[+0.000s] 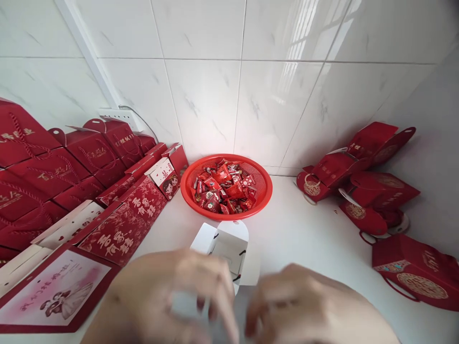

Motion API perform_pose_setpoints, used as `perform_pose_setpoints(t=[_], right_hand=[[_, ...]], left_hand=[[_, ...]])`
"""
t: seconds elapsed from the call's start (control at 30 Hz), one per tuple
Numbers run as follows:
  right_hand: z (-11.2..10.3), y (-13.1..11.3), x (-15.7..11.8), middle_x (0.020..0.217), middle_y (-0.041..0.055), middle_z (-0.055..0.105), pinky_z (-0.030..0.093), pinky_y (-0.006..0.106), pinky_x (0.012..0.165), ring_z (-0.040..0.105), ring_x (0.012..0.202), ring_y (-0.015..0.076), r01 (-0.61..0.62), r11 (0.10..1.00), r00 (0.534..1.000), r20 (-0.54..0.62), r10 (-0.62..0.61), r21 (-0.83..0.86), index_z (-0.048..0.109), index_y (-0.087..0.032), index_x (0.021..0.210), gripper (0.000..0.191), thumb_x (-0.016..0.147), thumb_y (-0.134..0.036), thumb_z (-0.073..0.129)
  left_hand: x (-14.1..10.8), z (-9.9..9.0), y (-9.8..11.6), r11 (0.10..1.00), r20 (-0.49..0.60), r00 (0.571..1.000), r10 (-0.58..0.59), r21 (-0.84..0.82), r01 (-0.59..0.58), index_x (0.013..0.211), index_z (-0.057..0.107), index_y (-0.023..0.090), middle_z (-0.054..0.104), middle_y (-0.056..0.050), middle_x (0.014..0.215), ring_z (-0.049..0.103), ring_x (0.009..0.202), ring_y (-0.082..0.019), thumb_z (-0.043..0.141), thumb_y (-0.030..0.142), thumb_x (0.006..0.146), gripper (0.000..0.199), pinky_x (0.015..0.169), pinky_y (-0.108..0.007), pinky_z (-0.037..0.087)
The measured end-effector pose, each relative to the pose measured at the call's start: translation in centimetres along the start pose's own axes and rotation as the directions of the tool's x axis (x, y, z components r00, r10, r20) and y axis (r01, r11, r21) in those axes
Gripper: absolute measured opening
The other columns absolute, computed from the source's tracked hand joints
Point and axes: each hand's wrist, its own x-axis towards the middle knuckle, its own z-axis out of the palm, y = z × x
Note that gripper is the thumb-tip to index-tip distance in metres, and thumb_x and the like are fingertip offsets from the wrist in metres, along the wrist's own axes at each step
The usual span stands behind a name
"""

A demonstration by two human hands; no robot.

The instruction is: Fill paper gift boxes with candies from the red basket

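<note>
An opened gift box [229, 246], white inside with its flaps spread and short dark cord pieces showing, stands on the white counter. My left hand [179, 291] is at its near left side, fingers bent and smeared by motion. Close to the box's near right side, my right hand [301, 306] has curled fingers, also blurred. Whether either hand touches the box or holds anything cannot be made out. Just behind the box sits a red plastic basket [263, 198] with many red-wrapped candies [225, 186] in it.
Stacked red gift boxes [53, 172] with rope handles fill the left side, behind a row of upright printed red boxes [122, 229]. More red boxes [412, 272] lie at the right. A power strip [122, 117] rests against the tiled wall [204, 105].
</note>
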Motion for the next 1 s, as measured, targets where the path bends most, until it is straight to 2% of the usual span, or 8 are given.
perform_pose_setpoints(t=[0.07,0.13,0.23,0.4,0.6,0.77,0.87,1.0], right_hand=[[-0.2,0.9,1.7,0.086,0.0046,0.068,0.046,0.026,0.066,0.064,0.077,0.0172,-0.164,0.979,0.986,-0.014,0.164,-0.12,0.066,-0.024,0.098,0.017,0.095,-0.034,0.054],[0.5,2.2,2.9,0.077,0.0033,0.067,0.039,0.026,0.059,0.061,0.066,0.0161,-0.331,0.901,0.938,0.007,0.347,-0.281,0.065,-0.02,0.089,0.018,0.096,-0.022,0.049],[2.1,4.2,4.0,0.068,0.0038,0.067,0.03,0.026,0.053,0.059,0.056,0.0164,-0.411,0.821,0.868,0.106,0.485,-0.397,0.066,-0.019,0.082,0.021,0.093,-0.019,0.049],[2.7,5.5,4.5,0.068,0.0081,0.07,0.029,0.028,0.051,0.063,0.06,0.0197,-0.471,0.784,0.798,0.182,0.574,-0.405,0.073,-0.017,0.076,0.03,0.093,-0.025,0.049],[2.4,6.3,4.5,0.072,0.0089,0.072,0.03,0.027,0.051,0.065,0.065,0.0204,-0.514,0.779,0.779,0.185,0.599,-0.358,0.075,-0.017,0.08,0.025,0.089,-0.025,0.054],[1.3,6.5,4.0,0.071,0.0057,0.071,0.032,0.026,0.053,0.064,0.064,0.0188,-0.529,0.806,0.809,0.129,0.574,-0.265,0.073,-0.019,0.083,0.022,0.089,-0.026,0.054],[-0.6,7.1,4.4,0.072,0.0017,0.07,0.034,0.025,0.056,0.06,0.063,0.0154,-0.568,0.803,0.821,-0.049,0.569,-0.18,0.07,-0.022,0.089,0.02,0.093,-0.028,0.051],[-2.4,9.9,7.7,0.079,0.0013,0.069,0.036,0.024,0.06,0.059,0.067,0.0139,-0.578,0.806,0.799,-0.29,0.527,-0.127,0.066,-0.022,0.086,0.023,0.096,-0.027,0.046]], left_hand=[[1.2,-0.7,-0.5,0.939,-0.256,0.939,-0.23,0.195,0.284,0.089,0.068,0.024,0.07,-0.004,0.085,0.065,0.075,-0.016,0.053,0.036,0.09,0.019,0.07,-0.024,0.048],[2.4,-0.5,-2.0,0.744,-0.473,0.794,-0.383,0.351,0.568,0.082,0.063,0.021,0.067,-0.003,0.076,0.061,0.067,-0.016,0.05,0.032,0.092,0.019,0.061,-0.025,0.041],[3.6,0.3,-4.7,0.459,-0.568,0.652,-0.502,0.463,0.758,0.076,0.062,0.018,0.066,-0.006,0.07,0.062,0.063,-0.022,0.052,0.039,0.09,0.027,0.057,-0.028,0.036],[4.2,0.4,-7.1,0.47,-0.465,0.648,-0.604,0.448,0.76,0.064,0.06,0.017,0.066,-0.011,0.065,0.065,0.062,-0.026,0.052,0.03,0.084,0.025,0.053,-0.029,0.036],[4.4,0.4,-8.1,0.587,-0.274,0.629,-0.728,0.225,0.778,0.052,0.053,0.019,0.051,-0.003,0.038,0.052,0.036,-0.018,0.042,0.021,0.077,0.028,0.045,-0.025,0.038],[4.1,0.8,-8.5,0.609,-0.23,0.629,-0.742,0.159,0.777,0.047,0.046,0.019,0.049,-0.001,0.037,0.047,0.031,-0.015,0.041,0.025,0.081,0.034,0.046,-0.025,0.04],[3.7,0.6,-7.6,0.58,-0.294,0.605,-0.74,0.176,0.795,0.054,0.053,0.018,0.056,-0.003,0.044,0.047,0.031,-0.014,0.041,0.038,0.088,0.041,0.045,-0.026,0.035],[2.8,-0.8,-5.7,0.528,-0.506,0.637,-0.582,0.361,0.769,0.059,0.058,0.018,0.064,-0.007,0.059,0.062,0.055,-0.021,0.042,0.05,0.092,0.048,0.054,-0.028,0.033]])
